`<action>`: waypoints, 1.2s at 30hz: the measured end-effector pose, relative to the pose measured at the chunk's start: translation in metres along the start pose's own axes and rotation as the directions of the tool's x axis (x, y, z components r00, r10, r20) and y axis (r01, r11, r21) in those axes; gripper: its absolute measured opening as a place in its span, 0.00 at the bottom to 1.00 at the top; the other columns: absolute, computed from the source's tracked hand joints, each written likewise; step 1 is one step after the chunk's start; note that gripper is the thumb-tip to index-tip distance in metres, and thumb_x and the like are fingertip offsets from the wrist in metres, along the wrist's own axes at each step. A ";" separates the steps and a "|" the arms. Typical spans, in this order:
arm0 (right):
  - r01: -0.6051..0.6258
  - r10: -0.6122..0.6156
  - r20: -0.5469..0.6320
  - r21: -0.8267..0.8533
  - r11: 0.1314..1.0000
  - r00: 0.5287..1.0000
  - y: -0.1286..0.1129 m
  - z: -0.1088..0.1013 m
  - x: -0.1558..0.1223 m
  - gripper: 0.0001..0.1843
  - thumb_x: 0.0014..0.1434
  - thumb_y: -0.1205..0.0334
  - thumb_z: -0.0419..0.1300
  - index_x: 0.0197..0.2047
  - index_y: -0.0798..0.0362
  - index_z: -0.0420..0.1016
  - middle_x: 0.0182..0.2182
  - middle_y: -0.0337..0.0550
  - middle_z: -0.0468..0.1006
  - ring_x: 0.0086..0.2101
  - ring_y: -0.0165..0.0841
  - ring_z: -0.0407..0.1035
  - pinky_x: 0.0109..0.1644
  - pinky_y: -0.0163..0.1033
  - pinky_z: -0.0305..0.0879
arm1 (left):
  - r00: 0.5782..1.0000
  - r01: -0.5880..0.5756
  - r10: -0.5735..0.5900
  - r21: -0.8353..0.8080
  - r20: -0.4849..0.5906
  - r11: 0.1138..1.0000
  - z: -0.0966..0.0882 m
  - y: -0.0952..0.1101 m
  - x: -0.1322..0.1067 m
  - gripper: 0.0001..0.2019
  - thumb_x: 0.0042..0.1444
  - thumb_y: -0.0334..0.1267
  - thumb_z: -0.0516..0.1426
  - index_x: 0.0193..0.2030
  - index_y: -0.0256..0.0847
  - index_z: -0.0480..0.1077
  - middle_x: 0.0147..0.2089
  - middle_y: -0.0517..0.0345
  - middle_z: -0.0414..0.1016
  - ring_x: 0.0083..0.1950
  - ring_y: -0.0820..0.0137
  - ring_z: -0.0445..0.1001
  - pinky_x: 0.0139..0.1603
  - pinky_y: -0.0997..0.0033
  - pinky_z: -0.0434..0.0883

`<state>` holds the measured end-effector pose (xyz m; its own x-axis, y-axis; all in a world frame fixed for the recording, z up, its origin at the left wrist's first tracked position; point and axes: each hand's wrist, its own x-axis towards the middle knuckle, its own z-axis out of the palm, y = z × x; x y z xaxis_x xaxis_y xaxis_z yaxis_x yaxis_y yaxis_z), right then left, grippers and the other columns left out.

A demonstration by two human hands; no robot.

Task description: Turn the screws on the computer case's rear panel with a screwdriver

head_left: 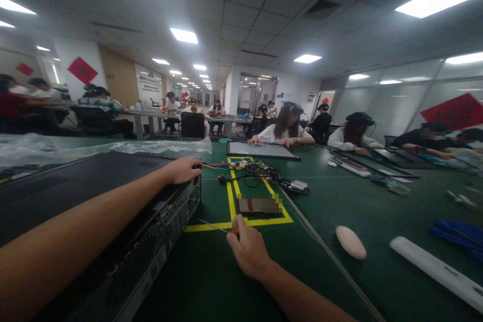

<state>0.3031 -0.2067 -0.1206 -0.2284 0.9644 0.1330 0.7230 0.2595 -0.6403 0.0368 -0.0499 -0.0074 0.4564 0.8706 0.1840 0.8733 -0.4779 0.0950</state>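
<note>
A black desktop computer case (79,176) lies on its side at the left, its metal back panel facing right. My left hand (184,169) rests on the far right corner of the case, with its fingers curled over the edge. My right hand (247,246) is closed around the orange-red handle of a screwdriver (213,226). The thin shaft points left toward the back panel, and its tip is apart from the case. Just beyond my right hand, a flat dark box-like part (258,205), partly pixelated, lies inside yellow tape lines (269,221).
A tangle of cables (260,168) lies beyond the flat part. To the right are a pale computer mouse (350,242), a long white bar (433,266) and a blue bundle (458,236). Clear plastic wrap (177,146) lies behind the case. Co-workers sit across the green table (320,196).
</note>
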 end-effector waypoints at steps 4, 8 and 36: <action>-0.024 0.024 -0.024 0.000 1.000 0.999 0.000 0.001 0.001 0.08 0.68 0.53 0.50 0.43 0.47 0.64 0.32 0.36 0.71 0.32 0.34 0.67 0.37 0.40 0.55 | 1.000 -0.001 0.001 -0.004 0.003 1.000 0.001 -0.002 0.001 0.26 0.59 0.45 0.49 0.57 0.37 0.77 0.61 0.44 0.79 0.61 0.54 0.75 0.64 0.62 0.69; -0.054 0.054 -0.010 0.021 0.998 0.998 -0.001 0.000 -0.001 0.08 0.64 0.57 0.56 0.46 0.47 0.64 0.35 0.37 0.73 0.34 0.34 0.69 0.37 0.39 0.59 | 1.000 0.003 -0.003 -0.012 0.000 1.000 0.003 -0.004 0.002 0.26 0.59 0.45 0.49 0.57 0.36 0.77 0.61 0.42 0.79 0.61 0.53 0.76 0.63 0.60 0.69; 0.374 -0.349 0.132 -0.352 0.858 0.928 -0.121 -0.127 -0.023 0.05 0.63 0.62 0.62 0.44 0.49 0.76 0.37 0.39 0.80 0.35 0.34 0.71 0.37 0.39 0.57 | 1.000 0.001 -0.001 -0.003 0.000 1.000 0.001 -0.001 0.001 0.28 0.60 0.47 0.48 0.58 0.35 0.77 0.61 0.42 0.78 0.61 0.53 0.75 0.64 0.60 0.68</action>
<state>0.3035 -0.2538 0.0496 -0.5507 0.7973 0.2471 0.7646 0.6006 -0.2339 0.0362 -0.0483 -0.0088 0.4558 0.8709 0.1841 0.8731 -0.4776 0.0981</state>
